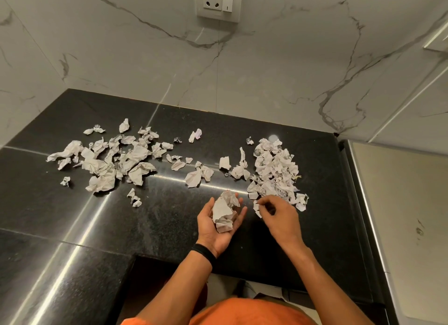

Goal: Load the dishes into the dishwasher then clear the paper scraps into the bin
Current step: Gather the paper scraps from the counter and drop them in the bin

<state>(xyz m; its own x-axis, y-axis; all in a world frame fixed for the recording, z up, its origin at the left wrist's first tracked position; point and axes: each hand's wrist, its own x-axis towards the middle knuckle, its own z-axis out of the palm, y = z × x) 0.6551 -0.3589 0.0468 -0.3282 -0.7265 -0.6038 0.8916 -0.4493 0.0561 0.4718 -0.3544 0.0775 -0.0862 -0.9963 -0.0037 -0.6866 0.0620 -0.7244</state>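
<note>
Crumpled white paper scraps lie scattered on a black stone counter (72,240). A large loose spread of scraps (109,160) covers the left, and a dense pile (276,169) sits at the right. My left hand (215,230) is palm up near the front edge, cupped around a bunch of crumpled scraps (224,212). My right hand (278,215) hovers at the near edge of the right pile, its fingertips pinching a small scrap (257,207). No dishes, dishwasher or bin are in view.
A marble wall rises behind the counter, with a socket and switch plate (219,2) up high. A tall pale appliance or cabinet (400,215) stands at the right edge. A few scraps (198,174) lie mid-counter. The counter front steps in at a dark notch (155,276).
</note>
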